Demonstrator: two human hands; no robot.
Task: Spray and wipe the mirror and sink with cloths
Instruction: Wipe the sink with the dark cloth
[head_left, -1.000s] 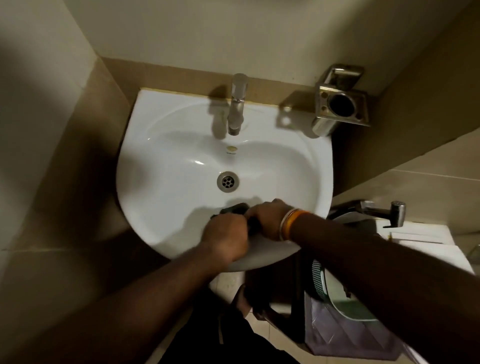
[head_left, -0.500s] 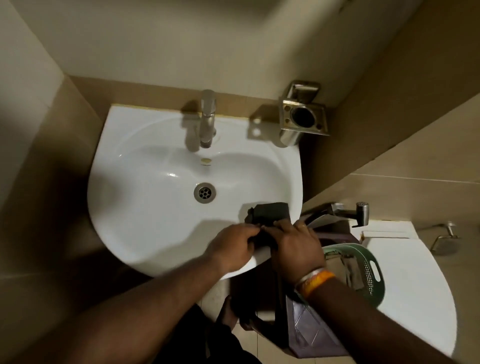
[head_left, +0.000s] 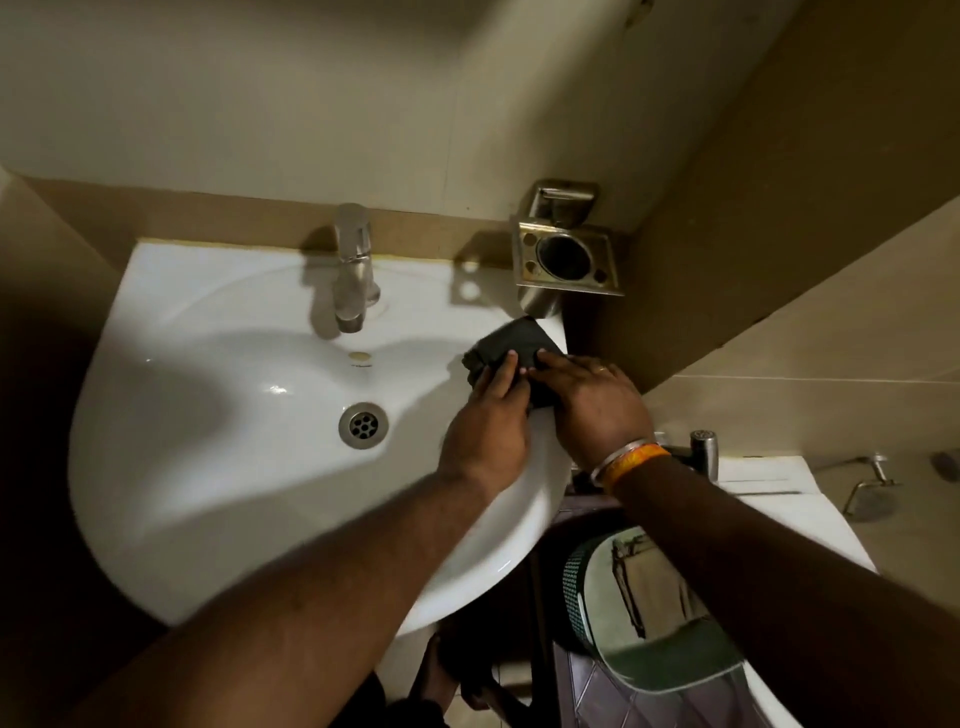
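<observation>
Both hands press a dark cloth (head_left: 511, 348) onto the right rim of a white sink (head_left: 208, 467), close to the back corner by the wall. The left hand (head_left: 488, 421) lies palm down, its fingers straight and held together, their tips resting on the near part of the cloth. The right hand (head_left: 587, 402) sits just beside it, also flat, fingers (head_left: 550, 361) extended and pointing left across the cloth's right edge; it carries a ring and, at the wrist, a silver and an orange band (head_left: 631, 460). The two hands touch at the fingertips. Neither hand curls round the fabric: both bear down on it with straight fingers. The cloth is bunched and rumpled, its far end reaching toward a steel tumbler holder (head_left: 566, 260) fixed to the wall just beyond the sink's corner. A chrome tap (head_left: 353, 270) stands at the back centre of the basin, with the drain (head_left: 363, 425) below it in the bowl, well to the left of the hands. A green perforated basket (head_left: 649, 613) sits low at the right, under the right forearm.
</observation>
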